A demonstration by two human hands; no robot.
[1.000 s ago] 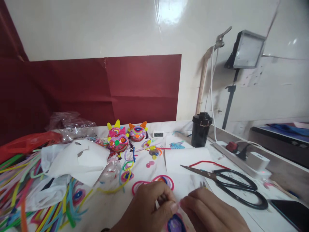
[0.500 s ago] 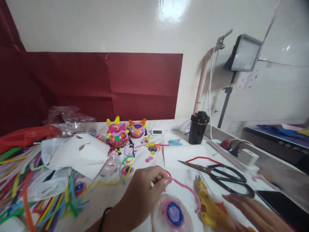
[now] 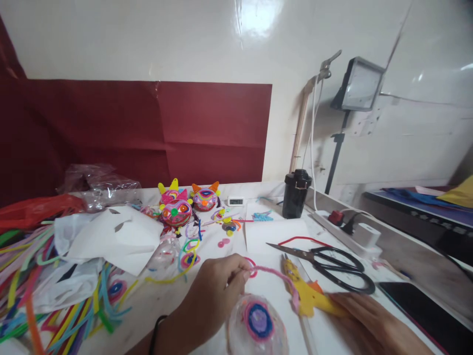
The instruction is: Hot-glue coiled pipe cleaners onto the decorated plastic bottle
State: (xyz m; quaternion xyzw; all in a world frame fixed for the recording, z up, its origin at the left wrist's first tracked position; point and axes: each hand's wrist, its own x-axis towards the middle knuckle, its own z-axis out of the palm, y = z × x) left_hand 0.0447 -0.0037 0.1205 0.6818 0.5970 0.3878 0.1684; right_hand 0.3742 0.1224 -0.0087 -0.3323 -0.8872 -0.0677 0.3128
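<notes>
Low in the middle of the head view, my left hand (image 3: 216, 286) is closed, thumb and finger pinching one end of a fuzzy pink pipe cleaner (image 3: 271, 270). Its loose end curves right and down, overlapping the yellow glue gun (image 3: 305, 296) in view. My right hand (image 3: 373, 320) lies over the glue gun's handle, fingers around it; the thumb is hidden. Below my left hand sits a clear round plastic piece (image 3: 236, 340), bearing a purple, blue and pink coiled disc (image 3: 260, 321). A pink-red pipe cleaner ring (image 3: 253, 266) lies just beyond my left fingertips.
Black-handled scissors (image 3: 332, 266) lie beyond the glue gun, beside a phone (image 3: 424, 315). Farther back stand a black bottle (image 3: 295, 195) and several colourful animal-faced ornaments (image 3: 176, 213). Loose pipe cleaners (image 3: 70, 320) and white paper (image 3: 118, 239) fill the left side. A power strip (image 3: 347, 236) runs along the right.
My right hand and the glue gun have moved left and slightly away from me, the gun turning a little. My left hand keeps its pinch on the pink pipe cleaner. The view has shifted slightly.
</notes>
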